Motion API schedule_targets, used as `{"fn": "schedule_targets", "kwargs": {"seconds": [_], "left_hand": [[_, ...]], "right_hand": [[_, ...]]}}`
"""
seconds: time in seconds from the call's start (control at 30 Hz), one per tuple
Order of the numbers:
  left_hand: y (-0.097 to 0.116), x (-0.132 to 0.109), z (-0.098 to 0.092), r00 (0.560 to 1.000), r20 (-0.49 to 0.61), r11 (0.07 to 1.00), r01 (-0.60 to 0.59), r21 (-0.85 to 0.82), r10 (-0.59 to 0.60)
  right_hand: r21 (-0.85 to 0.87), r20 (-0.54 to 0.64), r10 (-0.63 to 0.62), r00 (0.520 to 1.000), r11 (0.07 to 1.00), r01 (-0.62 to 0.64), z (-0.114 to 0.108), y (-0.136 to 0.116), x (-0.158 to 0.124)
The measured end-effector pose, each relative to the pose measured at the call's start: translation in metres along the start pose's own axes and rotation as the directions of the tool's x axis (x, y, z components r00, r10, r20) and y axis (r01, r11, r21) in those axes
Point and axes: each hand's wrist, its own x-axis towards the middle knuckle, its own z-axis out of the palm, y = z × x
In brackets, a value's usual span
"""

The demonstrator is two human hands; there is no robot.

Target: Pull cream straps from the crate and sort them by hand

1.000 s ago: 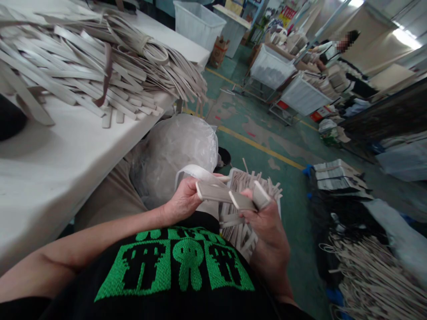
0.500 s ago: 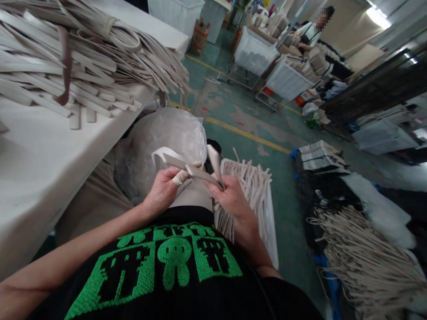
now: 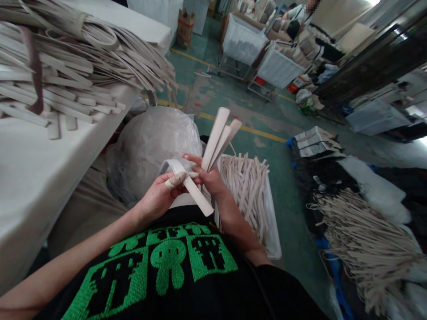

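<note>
My left hand (image 3: 160, 195) pinches a pale beige strap (image 3: 190, 189) that loops back over my fingers and runs down toward my lap; a taped fingertip rests on it. My right hand (image 3: 208, 178) grips a small fan of the same beige straps (image 3: 218, 135), their ends pointing up and away. Both hands meet in front of my chest, above a black shirt with a green print. Just right of my right hand a white tray (image 3: 271, 231) on the floor holds several more straps.
A white table (image 3: 43, 169) at left carries a big heap of straps (image 3: 76, 66). A clear plastic bag (image 3: 153, 142) bulges by my knees. More strap piles (image 3: 363, 240) lie on the green floor at right. White carts (image 3: 263, 53) and a person stand far back.
My right hand has turned the straps from lying across to standing upright in a fan. The left hand keeps its pinch on the looped strap. The view tilted left and down.
</note>
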Motion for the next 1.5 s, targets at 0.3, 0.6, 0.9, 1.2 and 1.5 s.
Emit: {"fn": "schedule_targets", "kwargs": {"seconds": [0.3,0.6,0.9,1.2,1.5], "left_hand": [[-0.025,0.008,-0.032,0.897,0.105,0.898,0.436,-0.055,-0.429],[-0.032,0.071,-0.107,0.668,-0.666,0.878,-0.039,-0.478,-0.333],[-0.009,0.065,-0.070,0.906,-0.383,0.980,-0.198,-0.010,0.179],[-0.034,0.043,-0.049,0.969,-0.144,0.885,-0.115,0.451,0.200],[-0.026,0.050,-0.060,0.970,-0.149,0.754,-0.049,0.655,0.193]], "right_hand": [[0.102,-0.021,-0.005,1.000,0.995,0.007,0.012,0.004,-0.001],[0.128,0.033,0.275,0.961,0.952,-0.277,-0.053,-0.022,-0.075],[0.178,-0.045,0.325,0.945,0.933,-0.312,-0.012,0.033,-0.047],[0.220,-0.098,0.244,0.965,0.951,-0.219,0.035,0.061,0.002],[-0.063,-0.255,0.077,0.964,0.993,-0.096,0.021,0.068,-0.004]]}}
